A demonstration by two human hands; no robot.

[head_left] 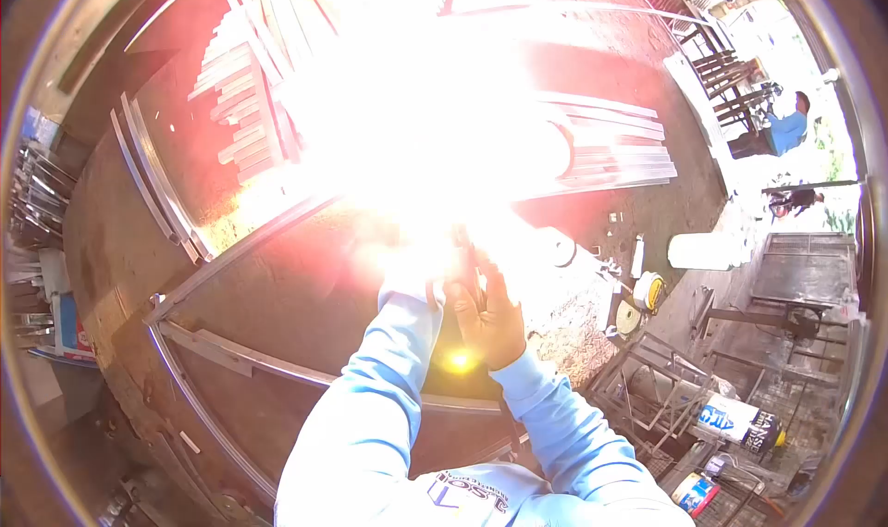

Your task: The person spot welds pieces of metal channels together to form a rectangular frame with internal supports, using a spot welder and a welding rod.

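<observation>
A very bright white glare fills the upper middle of the view and washes out whatever lies in front of my hands. Both my arms reach forward in light blue sleeves. My right hand point(492, 322) is bent round a dark, narrow thing at the glare's edge, which I cannot make out. My left hand is lost in the glare beyond its cuff. Below and to the left, a metal frame point(277, 365) of long bars lies on the brown floor, partly behind my arms.
Metal strips point(620, 143) lie beyond on the right, stacked bars point(245, 111) at the upper left. A yellow tape roll point(650, 292), a white cylinder point(705, 251), metal racks and cans point(740, 422) are at the right. Another person point(786, 131) sits at the far right.
</observation>
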